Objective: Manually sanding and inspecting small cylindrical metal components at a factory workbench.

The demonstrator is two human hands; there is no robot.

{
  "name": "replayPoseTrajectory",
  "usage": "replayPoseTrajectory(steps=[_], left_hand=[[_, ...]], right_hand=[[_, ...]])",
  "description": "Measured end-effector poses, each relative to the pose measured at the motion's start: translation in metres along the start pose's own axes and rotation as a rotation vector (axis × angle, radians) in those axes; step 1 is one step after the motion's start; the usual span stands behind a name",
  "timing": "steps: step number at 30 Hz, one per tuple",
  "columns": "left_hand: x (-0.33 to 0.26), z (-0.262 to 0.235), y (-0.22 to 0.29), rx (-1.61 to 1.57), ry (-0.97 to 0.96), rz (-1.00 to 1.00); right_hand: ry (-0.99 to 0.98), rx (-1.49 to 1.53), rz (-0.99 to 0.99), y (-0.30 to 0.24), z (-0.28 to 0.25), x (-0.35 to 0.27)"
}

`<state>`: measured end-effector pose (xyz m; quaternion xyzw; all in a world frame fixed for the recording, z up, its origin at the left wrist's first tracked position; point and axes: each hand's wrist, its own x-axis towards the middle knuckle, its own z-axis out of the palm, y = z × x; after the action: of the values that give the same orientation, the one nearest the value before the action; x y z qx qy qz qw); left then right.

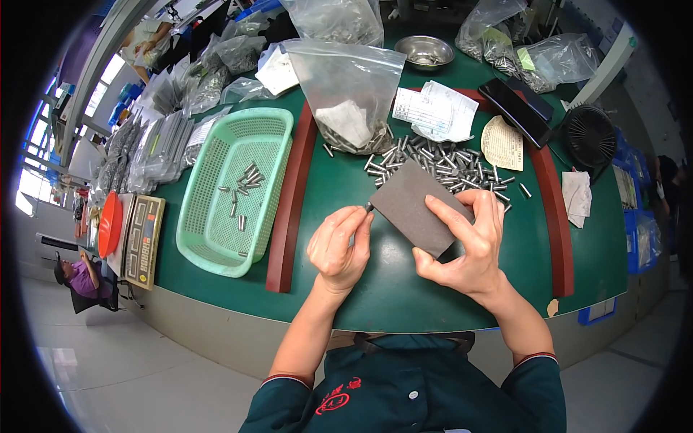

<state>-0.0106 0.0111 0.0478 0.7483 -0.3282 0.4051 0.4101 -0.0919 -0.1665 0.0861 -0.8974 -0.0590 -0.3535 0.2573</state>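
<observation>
My left hand (339, 247) pinches a small metal pin (369, 207) between thumb and fingers; most of it is hidden. The pin meets the left corner of a flat, dark grey-brown sanding block (415, 206). Around that block's right side my right hand (471, 242) is closed, thumb at the near edge and fingers over the top. Just beyond the block lies a loose pile of short metal pins (447, 164) on the green table (382, 289). To the left, a light green plastic basket (189, 209) holds several more pins.
Dark red strips (289, 216) border the work area left and right. Behind the pile stands a clear bag of parts (346, 94), beside papers (437, 108) and a metal bowl (424, 52). A phone (516, 112) and a black fan (589, 136) lie right; a scale (143, 238) stands left.
</observation>
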Motion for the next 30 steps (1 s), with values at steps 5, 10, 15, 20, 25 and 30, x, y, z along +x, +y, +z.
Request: replayPoseTrajectory(steps=[5,10,15,20,25,30], left_hand=[[-0.001,0.003,0.003,-0.019,-0.013,0.022],[0.001,0.007,0.005,-0.039,-0.001,0.013],[0.003,0.006,0.009,-0.057,-0.035,0.014],[0.0,0.001,0.007,-0.066,-0.035,-0.033],[-0.007,0.004,0.016,-0.141,-0.049,0.003],[-0.011,0.008,0.024,-0.272,-0.078,0.057]], right_hand=[[0.015,-0.026,-0.028,0.0,0.003,-0.001],[0.016,-0.037,-0.026,0.004,0.004,0.001],[0.026,-0.045,-0.048,0.003,0.011,0.006],[-0.025,-0.055,-0.042,0.001,0.006,-0.002],[-0.027,-0.066,-0.002,0.002,0.006,-0.007],[-0.01,-0.045,0.044,0.008,0.009,-0.002]])
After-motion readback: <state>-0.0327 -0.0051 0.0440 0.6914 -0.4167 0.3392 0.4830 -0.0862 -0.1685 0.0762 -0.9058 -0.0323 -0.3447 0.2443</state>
